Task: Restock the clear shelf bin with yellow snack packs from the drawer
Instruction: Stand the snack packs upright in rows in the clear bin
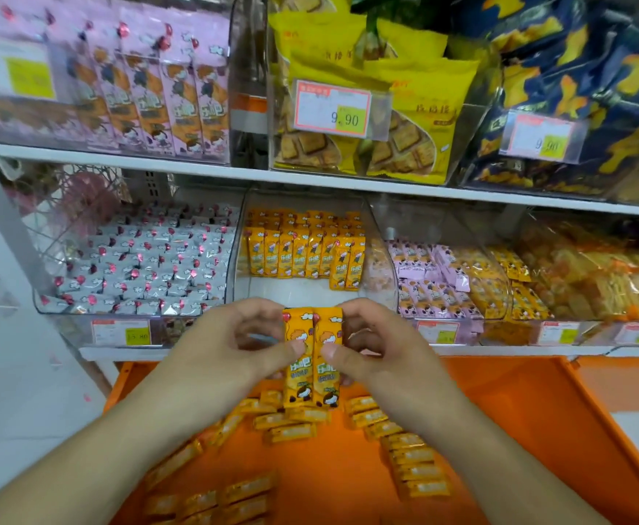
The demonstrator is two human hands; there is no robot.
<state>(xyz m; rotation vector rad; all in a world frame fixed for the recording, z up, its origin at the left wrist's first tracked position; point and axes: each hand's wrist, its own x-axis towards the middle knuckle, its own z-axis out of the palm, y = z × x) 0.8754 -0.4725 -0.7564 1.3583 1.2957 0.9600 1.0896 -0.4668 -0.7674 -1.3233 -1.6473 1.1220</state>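
Note:
Two yellow snack packs [312, 377] stand upright side by side in front of me, above the open orange drawer [519, 430]. My left hand [234, 342] pinches the left pack with thumb on its front; my right hand [371, 342] pinches the right pack the same way. The clear shelf bin [376, 236] sits straight ahead on the lower shelf, with rows of the same yellow packs [304, 252] standing at its back and bare white floor at its front. Several more yellow packs [412, 460] lie loose in the drawer.
A clear bin of grey-white packs [140, 259] is left of the target bin, and a bin of pink and orange packs [447, 278] is right. The upper shelf [196, 170] holds pink packs, yellow biscuit bags [405, 108] and blue bags. Price tags line the shelf front.

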